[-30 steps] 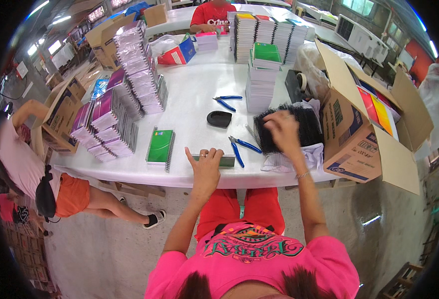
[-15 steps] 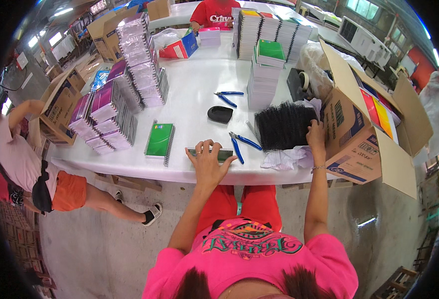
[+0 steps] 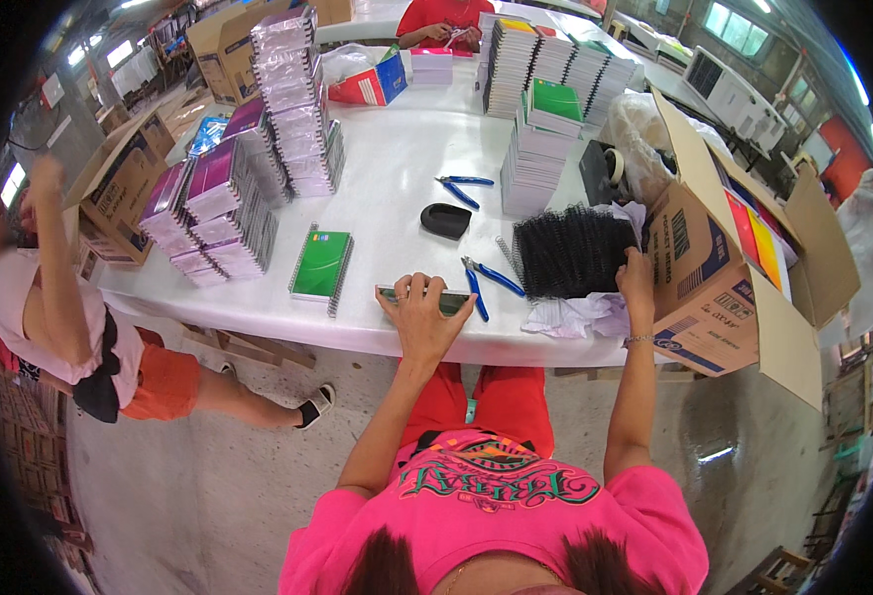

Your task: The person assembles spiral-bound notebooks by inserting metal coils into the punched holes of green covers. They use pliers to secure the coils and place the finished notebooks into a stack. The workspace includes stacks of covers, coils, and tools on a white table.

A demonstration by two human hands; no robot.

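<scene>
My left hand is closed over a small unbound notebook at the table's front edge, thumb and fingers gripping its ends. The notebook's dark green face is mostly hidden under the hand. My right hand has its fingers bent at the right end of a pile of black spiral binding coils, seemingly pinching one. Left of my left hand lies a green spiral notebook. Blue-handled cutting pliers lie between notebook and coils. Farther back are a second pair of pliers and a black rounded object.
Wrapped purple notebooks stand stacked at left. A tall stack of unbound notebooks rises behind the coils. An open carton borders my right arm. Crumpled white paper lies below the coils. Co-workers are at left and across the table.
My left hand has tipped the small notebook slightly, and my right hand stays at the coils. The co-worker at left has shifted, arm raised. The view has moved slightly.
</scene>
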